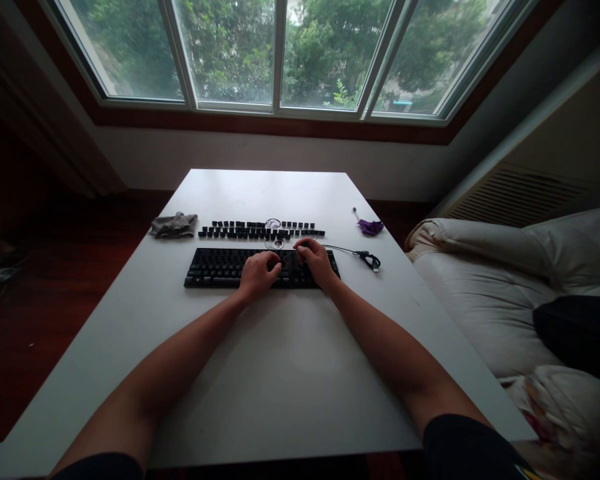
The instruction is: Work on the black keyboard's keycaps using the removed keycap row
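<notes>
A black keyboard [215,268] lies across the middle of a white table [280,373]. My left hand [258,273] rests on its middle with the fingers curled in. My right hand [316,259] sits on the keyboard's right part, fingers bent down onto it. A thin dark tool or wire shows between the two hands; which hand grips it is too small to tell. Just behind the keyboard lie rows of loose black keycaps [260,231] and a wire keycap puller [273,225].
A grey cloth [174,225] lies at the back left of the table. A purple item with a small brush [369,225] sits at the back right. The keyboard's cable and plug [369,259] trail to the right. A white sofa [510,293] stands right of the table.
</notes>
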{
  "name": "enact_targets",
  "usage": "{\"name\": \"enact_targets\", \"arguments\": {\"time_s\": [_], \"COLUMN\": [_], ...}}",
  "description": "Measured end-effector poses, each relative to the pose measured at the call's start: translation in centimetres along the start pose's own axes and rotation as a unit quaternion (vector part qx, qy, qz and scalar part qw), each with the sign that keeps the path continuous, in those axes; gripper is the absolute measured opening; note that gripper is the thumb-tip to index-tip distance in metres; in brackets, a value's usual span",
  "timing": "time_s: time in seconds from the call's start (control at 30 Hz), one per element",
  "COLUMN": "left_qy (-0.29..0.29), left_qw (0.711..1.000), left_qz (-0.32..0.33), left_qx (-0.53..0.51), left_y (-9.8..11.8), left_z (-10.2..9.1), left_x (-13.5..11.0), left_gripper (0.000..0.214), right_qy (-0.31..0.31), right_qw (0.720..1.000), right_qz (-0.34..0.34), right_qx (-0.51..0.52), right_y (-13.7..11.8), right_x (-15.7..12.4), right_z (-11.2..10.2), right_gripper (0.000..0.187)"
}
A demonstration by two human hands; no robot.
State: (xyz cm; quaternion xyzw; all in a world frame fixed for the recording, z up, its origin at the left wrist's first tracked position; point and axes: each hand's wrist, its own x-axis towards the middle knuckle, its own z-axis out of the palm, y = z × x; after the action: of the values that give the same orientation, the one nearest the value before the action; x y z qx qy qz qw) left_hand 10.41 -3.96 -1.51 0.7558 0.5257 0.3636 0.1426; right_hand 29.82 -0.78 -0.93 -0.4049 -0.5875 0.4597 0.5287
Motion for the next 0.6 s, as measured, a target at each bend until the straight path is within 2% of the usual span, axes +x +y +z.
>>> {"name": "enact_targets", "arguments": {"time_s": [0.1, 0.23, 0.3, 0.37, 0.43, 0.53, 0.6], "left_qy": [-0.026, -0.024, -0.024, -0.025, -0.026, -0.025, -0.02], "left_qw": [0.994, 0.991, 0.989, 0.988, 0.987, 0.984, 0.982], "left_qz": [0.051, 0.066, 0.071, 0.076, 0.076, 0.071, 0.064], "left_qx": [0.09, 0.118, 0.126, 0.133, 0.142, 0.162, 0.176], "left_y": [0.0, 0.0, 0.0, 0.0, 0.1, 0.3, 0.4], "left_z": [0.3, 0.5, 0.5, 0.5, 0.5, 0.4, 0.3], "left_x": [-0.3, -0.6, -0.6, -0.7, -0.7, -0.7, -0.7], "left_gripper": [0.008, 0.009, 0.01, 0.01, 0.011, 0.012, 0.011], "right_qy": [0.064, 0.137, 0.146, 0.117, 0.054, -0.053, -0.103], "right_qw": [0.998, 0.989, 0.985, 0.98, 0.966, 0.919, 0.889], "right_qz": [0.005, -0.016, -0.028, -0.039, -0.058, -0.087, -0.095], "right_qx": [-0.028, -0.055, -0.087, -0.153, -0.247, -0.38, -0.435], "right_y": [0.2, 0.3, 0.0, -0.4, -0.7, -0.9, -0.8], "right_x": [0.3, 1.1, 1.3, 1.4, 1.3, 0.8, 0.5], "right_z": [-0.2, -1.0, -1.5, -1.9, -1.9, -1.6, -1.4], "right_gripper": [0.015, 0.021, 0.028, 0.031, 0.032, 0.023, 0.017]}}
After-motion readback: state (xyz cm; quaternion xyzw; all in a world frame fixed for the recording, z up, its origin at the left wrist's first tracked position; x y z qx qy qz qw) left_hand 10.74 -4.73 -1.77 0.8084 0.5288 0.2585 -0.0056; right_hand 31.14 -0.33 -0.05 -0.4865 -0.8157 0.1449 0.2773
